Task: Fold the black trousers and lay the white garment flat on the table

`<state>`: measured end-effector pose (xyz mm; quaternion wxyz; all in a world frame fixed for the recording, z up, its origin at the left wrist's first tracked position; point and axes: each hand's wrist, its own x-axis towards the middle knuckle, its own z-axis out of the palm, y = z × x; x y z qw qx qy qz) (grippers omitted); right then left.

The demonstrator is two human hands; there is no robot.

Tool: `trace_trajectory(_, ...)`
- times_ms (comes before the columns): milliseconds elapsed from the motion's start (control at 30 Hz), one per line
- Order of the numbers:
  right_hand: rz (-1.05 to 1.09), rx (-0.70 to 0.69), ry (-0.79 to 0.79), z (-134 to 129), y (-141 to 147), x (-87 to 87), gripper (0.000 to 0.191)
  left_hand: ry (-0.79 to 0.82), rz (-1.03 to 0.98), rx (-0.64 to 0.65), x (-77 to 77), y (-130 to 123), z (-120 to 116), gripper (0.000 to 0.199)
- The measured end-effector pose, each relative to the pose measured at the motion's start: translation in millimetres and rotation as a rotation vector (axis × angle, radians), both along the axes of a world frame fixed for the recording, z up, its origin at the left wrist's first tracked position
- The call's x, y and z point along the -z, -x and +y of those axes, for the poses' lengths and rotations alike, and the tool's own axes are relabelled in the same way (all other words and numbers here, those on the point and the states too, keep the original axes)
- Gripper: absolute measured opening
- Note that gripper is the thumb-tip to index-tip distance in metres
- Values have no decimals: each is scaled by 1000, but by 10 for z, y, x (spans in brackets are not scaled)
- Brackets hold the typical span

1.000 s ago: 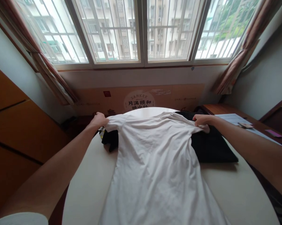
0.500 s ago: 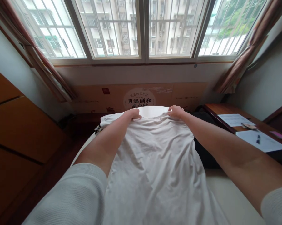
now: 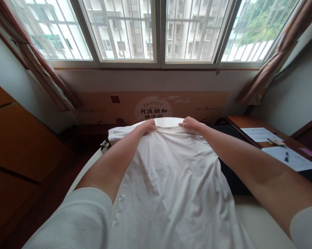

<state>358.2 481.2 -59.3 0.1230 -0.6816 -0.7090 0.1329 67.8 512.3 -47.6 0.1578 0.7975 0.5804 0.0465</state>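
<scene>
A white T-shirt point(image 3: 171, 176) lies spread lengthwise over a white table point(image 3: 259, 218), its neckline at the far end and its lower part running out of view toward me. My left hand point(image 3: 148, 126) is closed on the left side of the neckline. On the right side of the collar, my right hand point(image 3: 189, 123) pinches the cloth between thumb and fingers. The collar edge is stretched fairly straight between the two hands. Soft wrinkles run down the shirt's body. Its left sleeve point(image 3: 116, 133) shows beyond my left forearm; the right sleeve is mostly hidden behind my right arm.
A black item point(image 3: 230, 176) lies at the right under my forearm. Farther right, a brown desk point(image 3: 244, 121) bears papers point(image 3: 287, 157) and a pen point(image 3: 286, 157). A printed cardboard panel point(image 3: 93, 103) stands below the barred window. Wooden cabinets point(image 3: 18, 145) are on the left.
My right hand has moved slightly left along the collar and closed more firmly on it. The neckline looks straighter, and the upper shirt is smoother. The view has shifted slightly.
</scene>
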Motion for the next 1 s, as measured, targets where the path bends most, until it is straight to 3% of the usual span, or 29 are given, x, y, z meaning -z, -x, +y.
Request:
trace_trajectory(200, -120, -136, 38, -11, 65, -41, 33, 104, -38, 55, -32, 23, -32, 25)
trace_trajectory(300, -159, -215, 26, -139, 41, -90, 23, 120, -89, 87, -52, 32, -92, 41)
trace_trajectory(433, -181, -278, -8, -334, -54, -139, 10, 150, -120, 164, -56, 30, -152, 33)
trace_trajectory(567, -181, -230, -47, -347, -178, -161, 16, 150, -122, 223, -88, 32, -127, 38)
trace_trajectory(700, -145, -133, -52, -164, -221, -186, 27, -16, -88, 105, -157, -1, -39, 30)
trace_trajectory(867, -77, -32, -58, 143, -68, -220, 37, -196, -23, -21, -247, -82, 58, 25)
trace_trajectory(1000, -62, 62, -97, 238, 25, -216, 41, -290, 87, -102, -237, -188, -8, 31)
